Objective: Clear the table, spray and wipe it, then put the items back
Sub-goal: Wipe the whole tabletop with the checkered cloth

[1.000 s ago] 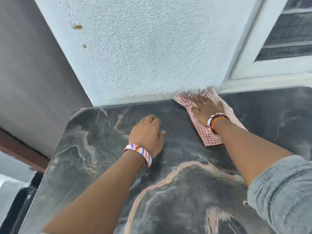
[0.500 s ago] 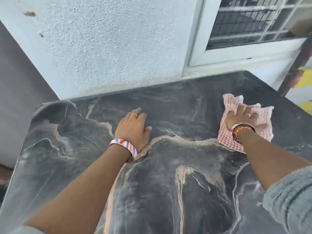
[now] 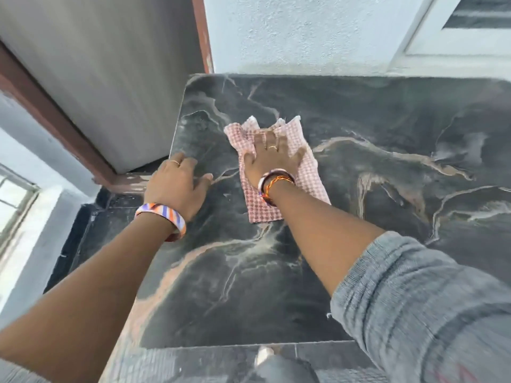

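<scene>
A dark marble-patterned table with pale veins fills the middle and right of the view. A pink checked cloth lies flat on its left part. My right hand presses down on the cloth, fingers spread, with beaded bracelets at the wrist. My left hand rests palm-down at the table's left edge, fingers apart, holding nothing; a striped bangle circles its wrist. Nothing else stands on the table.
A rough white wall runs behind the table, with a white window frame at the upper right. A grey door with a brown frame stands to the left. Dark floor tiles show beside and below the table.
My right hand has swept the cloth from the table's right side over to its left part. The view has swung left, and my left hand now sits at the table's left edge.
</scene>
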